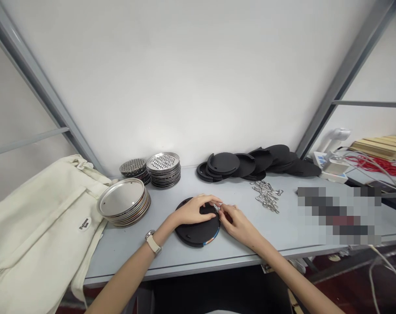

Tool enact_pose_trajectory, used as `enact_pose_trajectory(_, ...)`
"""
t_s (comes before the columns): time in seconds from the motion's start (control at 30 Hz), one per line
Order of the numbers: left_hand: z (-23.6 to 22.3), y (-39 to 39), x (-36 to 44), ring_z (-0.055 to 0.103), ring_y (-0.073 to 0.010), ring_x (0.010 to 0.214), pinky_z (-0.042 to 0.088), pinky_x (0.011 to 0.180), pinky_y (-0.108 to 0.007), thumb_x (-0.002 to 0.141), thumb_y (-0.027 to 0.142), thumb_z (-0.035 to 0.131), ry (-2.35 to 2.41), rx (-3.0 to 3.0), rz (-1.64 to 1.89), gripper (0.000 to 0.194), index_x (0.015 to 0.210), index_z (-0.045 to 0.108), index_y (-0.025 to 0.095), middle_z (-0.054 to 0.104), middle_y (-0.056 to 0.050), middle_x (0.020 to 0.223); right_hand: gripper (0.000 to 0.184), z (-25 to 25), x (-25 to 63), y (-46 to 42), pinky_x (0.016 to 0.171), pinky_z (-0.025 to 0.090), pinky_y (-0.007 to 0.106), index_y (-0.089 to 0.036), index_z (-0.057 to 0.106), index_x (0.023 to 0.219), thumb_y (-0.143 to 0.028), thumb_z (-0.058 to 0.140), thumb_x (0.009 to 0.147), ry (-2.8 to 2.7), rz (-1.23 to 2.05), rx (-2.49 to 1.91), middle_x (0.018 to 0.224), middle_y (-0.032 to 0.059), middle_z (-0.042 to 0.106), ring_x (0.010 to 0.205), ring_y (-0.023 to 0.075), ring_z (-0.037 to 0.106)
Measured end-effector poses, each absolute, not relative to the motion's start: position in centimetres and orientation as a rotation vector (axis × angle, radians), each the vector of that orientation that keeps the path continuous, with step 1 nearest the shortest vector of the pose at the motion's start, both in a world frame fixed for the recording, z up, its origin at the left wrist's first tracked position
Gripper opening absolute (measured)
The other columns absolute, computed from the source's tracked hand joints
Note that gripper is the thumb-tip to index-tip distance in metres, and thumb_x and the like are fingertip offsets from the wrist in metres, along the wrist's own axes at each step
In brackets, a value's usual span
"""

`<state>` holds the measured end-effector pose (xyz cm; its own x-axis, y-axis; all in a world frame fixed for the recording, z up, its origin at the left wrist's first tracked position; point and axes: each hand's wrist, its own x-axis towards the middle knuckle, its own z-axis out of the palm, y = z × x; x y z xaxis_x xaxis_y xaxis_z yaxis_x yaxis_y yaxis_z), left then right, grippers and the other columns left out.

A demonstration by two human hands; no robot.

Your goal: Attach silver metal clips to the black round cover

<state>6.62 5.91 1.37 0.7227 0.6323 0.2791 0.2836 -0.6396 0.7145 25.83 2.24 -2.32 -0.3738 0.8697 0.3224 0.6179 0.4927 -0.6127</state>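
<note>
Left hand (195,211): half-open, over black disc (198,231) near front edge of worktop (282,231). Right hand (236,221): bunched at disc's rim; hold indeterminable.

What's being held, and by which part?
The right hand seems to pinch a small silvery metal piece, gripped part hidden, at the edge of a round black disc; the left hand lies over it.
</note>
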Motion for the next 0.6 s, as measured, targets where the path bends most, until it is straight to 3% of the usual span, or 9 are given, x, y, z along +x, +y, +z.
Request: enact_pose_trajectory(0.6,1.11,5.96,6.95,0.058,-0.0187,0.103,0.044,0.092,-0.033,0.074,0.010,0.057,0.688,2.208,0.687,0.041,0.113,0.056,0.022,0.063,-0.005,0.111,0.030,-2.86,25.87,2.59,0.071,0.038,0.034,-0.021,0.045,0.071,-0.027,0.030,0.096,-2.188,0.455,-1.169,0.068,0.0026,0.056,0.066,0.0186,0.050)
